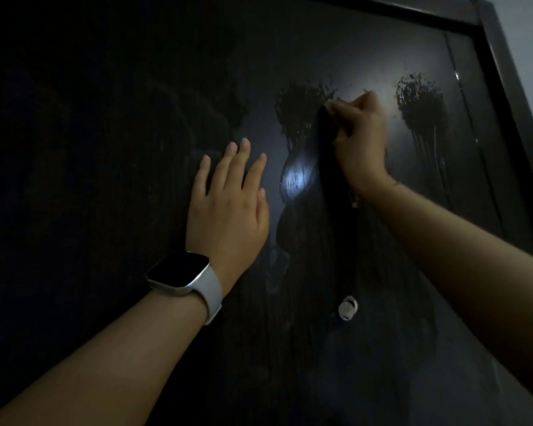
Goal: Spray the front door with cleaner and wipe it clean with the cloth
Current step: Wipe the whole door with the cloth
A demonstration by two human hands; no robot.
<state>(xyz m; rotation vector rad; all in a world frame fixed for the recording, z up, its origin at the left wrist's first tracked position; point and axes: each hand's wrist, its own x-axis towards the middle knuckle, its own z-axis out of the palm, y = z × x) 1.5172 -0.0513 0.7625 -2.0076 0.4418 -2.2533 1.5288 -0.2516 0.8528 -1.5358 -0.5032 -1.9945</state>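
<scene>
The left hand (228, 207), a white-strapped smartwatch (182, 276) at its wrist, lies flat against the dark, glossy front door (105, 149) with fingers straight and spread, holding nothing; it looks to be bracing the door. Just to its right a wet patch of sprayed cleaner (299, 118) runs down the panel and catches a bright glare. Further right, the right hand (359, 133) is curled round a dark cloth (336, 167), pressing its bunched top to the door while the rest hangs down in a long strip; the cloth is hard to make out against the dark surface. Below it sits a small round silver fitting (347, 308) on the door. A second wet patch (420, 103) with drips shows near the door's dark frame (499, 72).

The wiping step seems to be in hand, with spraying apparently done here. The next move likely calls for sweeping the cloth across both wet patches before the drips run lower.
</scene>
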